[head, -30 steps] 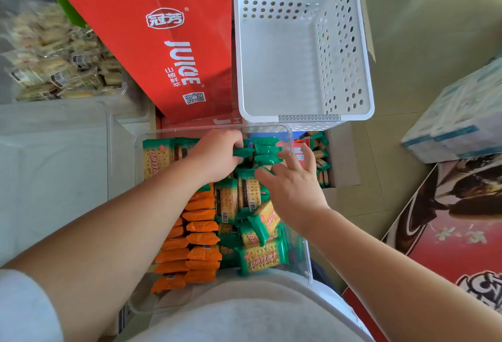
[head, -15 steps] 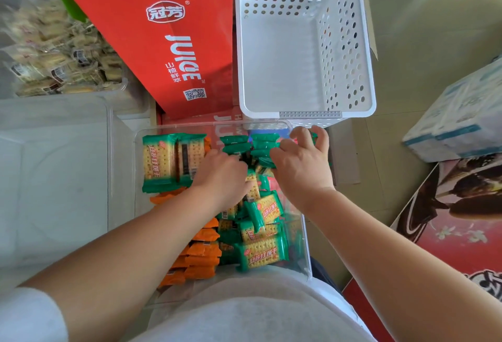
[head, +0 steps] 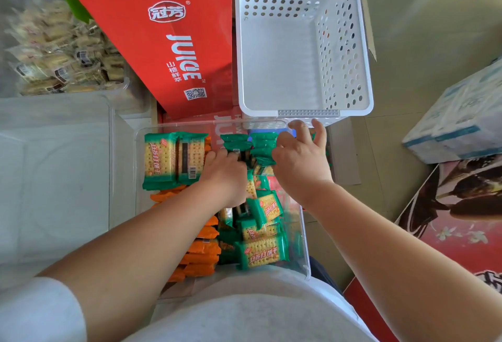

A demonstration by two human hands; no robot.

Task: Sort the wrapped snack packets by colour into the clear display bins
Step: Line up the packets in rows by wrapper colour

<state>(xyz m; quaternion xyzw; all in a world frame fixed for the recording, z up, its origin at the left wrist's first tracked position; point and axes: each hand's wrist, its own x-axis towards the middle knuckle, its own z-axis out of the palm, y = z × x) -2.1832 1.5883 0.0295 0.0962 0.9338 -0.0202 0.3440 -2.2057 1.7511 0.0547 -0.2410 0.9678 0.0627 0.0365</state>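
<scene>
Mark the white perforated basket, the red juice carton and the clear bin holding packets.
white perforated basket (head: 274,56), head view, bare floor
red juice carton (head: 173,51), head view, printed face
clear bin (head: 298,233), head view, right wall

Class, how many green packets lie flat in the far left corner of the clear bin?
2 green packets: one front up nearest the clear bin's left wall, one barcode up beside it, toward the left hand. More may hide underneath.
</scene>
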